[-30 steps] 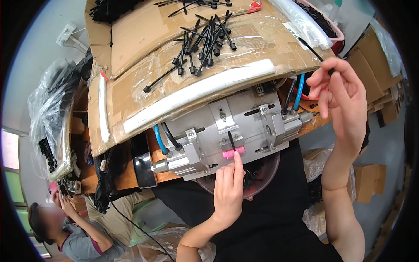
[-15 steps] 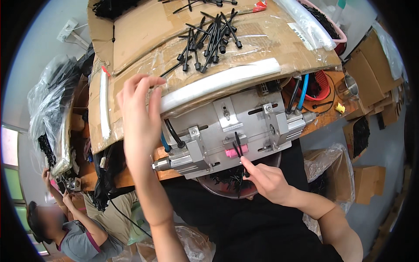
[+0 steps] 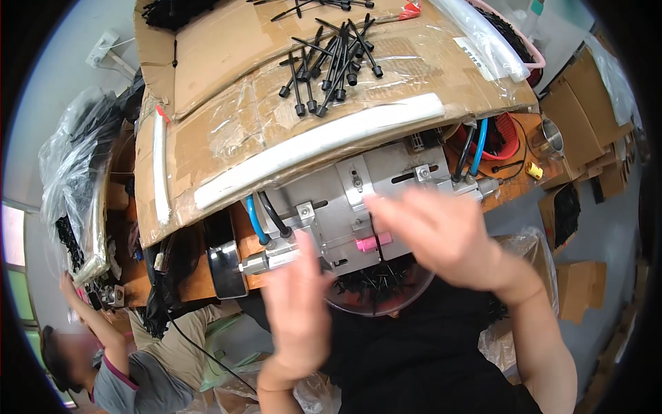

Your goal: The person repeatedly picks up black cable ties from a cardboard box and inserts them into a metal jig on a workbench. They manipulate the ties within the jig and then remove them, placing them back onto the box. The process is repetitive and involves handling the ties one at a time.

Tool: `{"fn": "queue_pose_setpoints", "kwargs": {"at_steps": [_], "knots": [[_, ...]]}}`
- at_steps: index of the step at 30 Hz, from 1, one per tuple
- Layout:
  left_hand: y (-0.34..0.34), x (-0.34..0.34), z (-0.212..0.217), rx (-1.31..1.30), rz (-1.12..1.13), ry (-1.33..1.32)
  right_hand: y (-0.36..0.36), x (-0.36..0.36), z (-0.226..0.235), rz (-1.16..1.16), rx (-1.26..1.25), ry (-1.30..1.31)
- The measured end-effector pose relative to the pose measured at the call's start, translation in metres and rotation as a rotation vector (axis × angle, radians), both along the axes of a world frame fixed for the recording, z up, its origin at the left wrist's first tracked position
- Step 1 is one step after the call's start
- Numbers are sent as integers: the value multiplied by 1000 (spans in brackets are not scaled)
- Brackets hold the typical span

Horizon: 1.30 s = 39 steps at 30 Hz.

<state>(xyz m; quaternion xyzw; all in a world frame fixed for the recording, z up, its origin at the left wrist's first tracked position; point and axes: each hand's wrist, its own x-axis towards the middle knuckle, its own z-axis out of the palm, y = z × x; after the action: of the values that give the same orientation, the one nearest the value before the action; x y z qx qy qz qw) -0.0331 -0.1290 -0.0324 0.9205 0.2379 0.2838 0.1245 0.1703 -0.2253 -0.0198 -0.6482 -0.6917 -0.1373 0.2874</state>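
Observation:
A grey metal fixture with a small pink piece sits under the front edge of a taped cardboard sheet. Several black pin-like parts lie on the cardboard. My left hand is motion-blurred just below the fixture's left side, fingers up, with nothing seen in it. My right hand is also blurred, fingers spread, in front of the fixture beside the pink piece, holding nothing that I can see. A clear bowl of black parts sits under the fixture, partly hidden by both hands.
A white foam strip runs along the cardboard's front edge. Blue hoses feed the fixture. A red basket and cardboard boxes stand to the right, plastic bags to the left. Another person works at lower left.
My left hand came down from the cardboard's edge to below the fixture. My right hand lifted from under the pink piece and now hovers in front of the fixture.

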Motion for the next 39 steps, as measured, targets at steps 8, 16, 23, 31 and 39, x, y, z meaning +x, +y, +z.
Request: {"fn": "queue_pose_setpoints", "kwargs": {"at_steps": [8,16,23,31,39], "knots": [[-58,31,-55,-106,-129,237,137,69,52,11,-11,-399],[-39,27,-41,-163,-181,255,25,46,58,-7,127,838],[90,130,38,195,-118,-166,-52,-42,-65,-21,74,456],[160,152,53,46,-302,-39,-40,-58,-101,-9,-30,481],[157,139,51,-4,-400,73,-37,-38,-43,27,-208,298]]}}
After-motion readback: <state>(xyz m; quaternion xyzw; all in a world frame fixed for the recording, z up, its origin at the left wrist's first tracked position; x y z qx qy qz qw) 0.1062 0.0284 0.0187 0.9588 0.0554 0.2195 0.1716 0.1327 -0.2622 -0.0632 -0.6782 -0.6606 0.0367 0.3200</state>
